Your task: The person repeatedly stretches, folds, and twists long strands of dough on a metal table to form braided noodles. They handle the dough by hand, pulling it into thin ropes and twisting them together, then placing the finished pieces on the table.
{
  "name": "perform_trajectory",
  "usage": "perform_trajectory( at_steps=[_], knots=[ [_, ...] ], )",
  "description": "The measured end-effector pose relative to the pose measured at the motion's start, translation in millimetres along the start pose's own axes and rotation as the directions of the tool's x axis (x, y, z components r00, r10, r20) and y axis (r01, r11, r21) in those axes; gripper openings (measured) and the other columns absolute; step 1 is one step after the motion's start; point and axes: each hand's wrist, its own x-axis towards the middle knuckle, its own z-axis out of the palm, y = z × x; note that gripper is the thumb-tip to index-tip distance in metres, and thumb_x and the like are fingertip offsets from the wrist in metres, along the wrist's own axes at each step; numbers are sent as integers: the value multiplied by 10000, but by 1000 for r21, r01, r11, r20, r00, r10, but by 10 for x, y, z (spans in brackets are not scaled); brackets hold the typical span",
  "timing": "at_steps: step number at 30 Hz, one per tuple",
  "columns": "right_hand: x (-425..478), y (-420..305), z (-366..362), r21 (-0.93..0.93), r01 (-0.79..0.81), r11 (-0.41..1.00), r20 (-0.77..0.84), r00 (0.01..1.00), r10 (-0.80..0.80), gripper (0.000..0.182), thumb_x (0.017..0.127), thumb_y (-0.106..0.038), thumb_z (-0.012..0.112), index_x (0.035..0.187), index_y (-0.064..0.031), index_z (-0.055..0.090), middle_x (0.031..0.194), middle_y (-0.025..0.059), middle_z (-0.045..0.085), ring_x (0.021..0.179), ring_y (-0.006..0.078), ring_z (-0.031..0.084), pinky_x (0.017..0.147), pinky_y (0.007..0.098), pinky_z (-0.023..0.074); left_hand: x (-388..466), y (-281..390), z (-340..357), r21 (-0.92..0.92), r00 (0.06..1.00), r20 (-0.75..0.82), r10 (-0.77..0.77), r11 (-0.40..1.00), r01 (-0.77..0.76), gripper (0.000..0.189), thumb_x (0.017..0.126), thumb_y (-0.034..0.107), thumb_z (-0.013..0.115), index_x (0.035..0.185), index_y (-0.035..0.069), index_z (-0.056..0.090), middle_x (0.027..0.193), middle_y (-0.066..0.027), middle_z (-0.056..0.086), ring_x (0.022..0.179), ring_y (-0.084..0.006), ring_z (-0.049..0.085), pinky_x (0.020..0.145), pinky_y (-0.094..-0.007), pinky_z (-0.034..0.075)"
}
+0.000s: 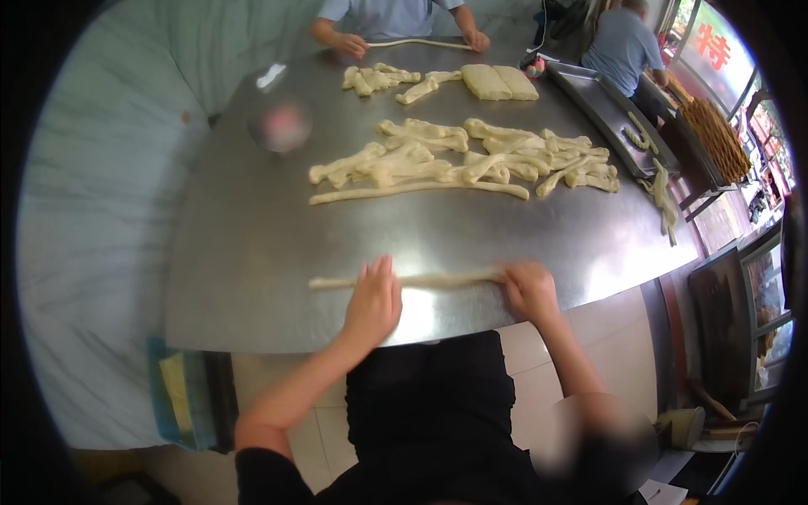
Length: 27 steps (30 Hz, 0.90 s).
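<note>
A long dough rope (451, 279) lies crosswise on the steel table near its front edge, blurred by motion. My left hand (375, 293) rests over it left of the middle, fingers straight, with the rope's left end sticking out beyond the hand. At the rope's right end, my right hand (529, 287) has its fingers curled around the dough. Farther up the table lies another rolled dough rope (420, 191), just in front of a heap of short, thick dough strips (404, 165). More overlapping strips (555, 154) continue the heap to the right.
Across the steel table (246, 252), a co-worker's hands (351, 45) hold a dough strand by its ends. Dough slabs (500, 83) lie nearby. A metal tray (584, 85) holds a twisted dough piece (641, 136). Fried dough twists (716, 139) are stacked at right, near another seated person (623, 50).
</note>
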Motion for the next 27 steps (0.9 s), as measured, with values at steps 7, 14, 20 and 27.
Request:
perform_trajectory(
  at_steps=[7,14,20,27],
  knots=[
    [37,-142,12,-129,240,962,-147,955,-257,197,889,-161,694,1066,-88,740,1158,109,691,1064,260,635,865,425,496,-50,112,-92,75,959,171,225,968,-240,466,979,159,547,1375,-71,458,1542,-308,357,1475,-447,294,1218,-573,240],
    [212,-40,-105,31,-173,984,41,984,171,234,899,-166,684,1106,-66,730,1208,110,688,1128,287,625,1001,437,481,335,42,105,16,998,-50,-27,999,28,412,999,131,515,1344,-90,473,1454,-292,472,1364,-436,467,1187,-579,295],
    [117,-98,-43,-143,233,962,-90,965,-247,246,896,-168,683,1119,-73,726,1203,101,691,1099,301,635,983,424,495,206,34,-85,107,943,222,247,955,-275,606,992,253,529,1465,-100,388,1582,-258,344,1498,-389,280,1246,-532,184],
    [102,-28,-57,59,-137,989,140,982,127,258,908,-190,677,1135,-77,722,1389,105,592,1263,319,551,1060,441,464,184,180,82,-127,995,-45,-84,989,78,390,990,107,528,1341,-59,494,1442,-301,487,1366,-446,465,1202,-587,254]
  ],
)
